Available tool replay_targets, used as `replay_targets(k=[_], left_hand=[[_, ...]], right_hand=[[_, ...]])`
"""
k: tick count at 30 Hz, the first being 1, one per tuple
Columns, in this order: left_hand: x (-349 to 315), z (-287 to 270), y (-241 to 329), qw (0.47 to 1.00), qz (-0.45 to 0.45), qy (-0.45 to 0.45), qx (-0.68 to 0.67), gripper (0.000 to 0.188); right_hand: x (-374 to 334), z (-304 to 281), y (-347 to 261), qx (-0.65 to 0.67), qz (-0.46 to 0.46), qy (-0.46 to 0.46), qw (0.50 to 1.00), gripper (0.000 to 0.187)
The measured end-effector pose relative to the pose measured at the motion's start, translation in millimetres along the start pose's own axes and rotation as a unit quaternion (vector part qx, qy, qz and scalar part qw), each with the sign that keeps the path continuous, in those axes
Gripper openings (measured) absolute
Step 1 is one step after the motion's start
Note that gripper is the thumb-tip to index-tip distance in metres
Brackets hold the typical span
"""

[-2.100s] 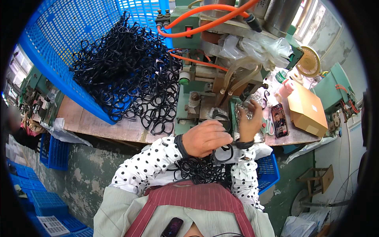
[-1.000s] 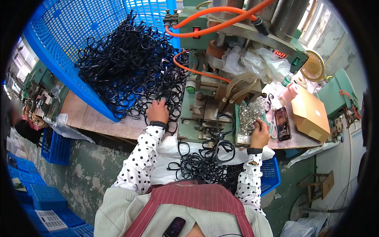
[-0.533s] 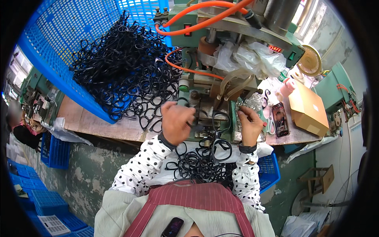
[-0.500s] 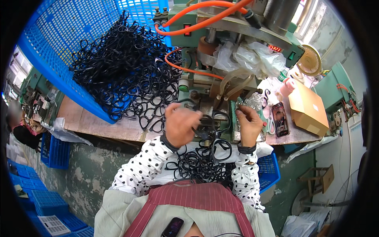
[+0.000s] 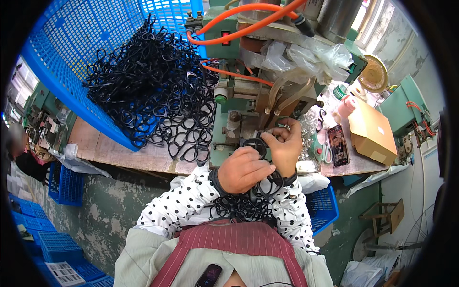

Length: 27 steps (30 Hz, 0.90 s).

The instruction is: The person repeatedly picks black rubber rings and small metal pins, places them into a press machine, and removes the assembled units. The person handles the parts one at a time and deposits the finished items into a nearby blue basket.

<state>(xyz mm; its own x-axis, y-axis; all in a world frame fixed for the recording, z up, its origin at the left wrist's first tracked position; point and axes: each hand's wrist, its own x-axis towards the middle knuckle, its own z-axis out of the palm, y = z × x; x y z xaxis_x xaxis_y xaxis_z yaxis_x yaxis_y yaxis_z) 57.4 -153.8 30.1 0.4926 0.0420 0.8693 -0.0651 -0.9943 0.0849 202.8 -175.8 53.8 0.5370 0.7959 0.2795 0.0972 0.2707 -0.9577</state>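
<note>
My left hand [image 5: 244, 171] is closed on a black eyeglass frame [image 5: 257, 143], just in front of the green press [image 5: 228, 155]. Close beside it, my right hand [image 5: 287, 149] pinches with thumb and fingers near the frame's upper end, under the press's clear tubes [image 5: 291, 100]. What lies between those fingertips is too small to name. More black eyeglass frames [image 5: 244, 206] are heaped on my lap below my hands. A large tangle of the same frames [image 5: 148, 81] spills from a blue basket [image 5: 76, 103] onto the table at left.
Right of the press are small shiny pieces [image 5: 310, 126], scissors [image 5: 327, 152], a phone [image 5: 339, 148] and a cardboard box [image 5: 373, 131]. Orange hoses [image 5: 239, 36] arch over the press. Another blue basket [image 5: 325, 208] stands below the table's right part. A person [image 5: 31, 162] sits far left.
My left hand has moved right and nearer to me, and my right hand has moved left toward the press. Both now meet around the eyeglass frame. The press's upper part looks shifted.
</note>
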Motion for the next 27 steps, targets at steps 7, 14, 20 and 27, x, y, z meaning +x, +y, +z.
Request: replay_targets(k=[7, 14, 20, 27], left_hand=[[6.5, -14.2, 3.6, 0.997, 0.047, -0.033, -0.048, 0.038], [4.5, 1.0, -18.9, 0.990, 0.031, -0.076, -0.116, 0.049], [2.8, 1.2, -17.9, 0.990, 0.019, -0.079, -0.114, 0.050], [3.4, -0.3, -10.0, 0.996, 0.023, -0.087, -0.018, 0.049]], right_hand=[[-0.4, 1.1, 7.6, 0.021, -0.009, -0.007, 1.000, 0.051], [38.2, -107.0, 98.2, -0.471, 0.007, 0.164, 0.867, 0.039], [13.7, -111.8, 98.7, -0.597, -0.203, 0.049, 0.775, 0.019], [16.9, -120.0, 120.4, -0.380, -0.124, 0.153, 0.904, 0.005]])
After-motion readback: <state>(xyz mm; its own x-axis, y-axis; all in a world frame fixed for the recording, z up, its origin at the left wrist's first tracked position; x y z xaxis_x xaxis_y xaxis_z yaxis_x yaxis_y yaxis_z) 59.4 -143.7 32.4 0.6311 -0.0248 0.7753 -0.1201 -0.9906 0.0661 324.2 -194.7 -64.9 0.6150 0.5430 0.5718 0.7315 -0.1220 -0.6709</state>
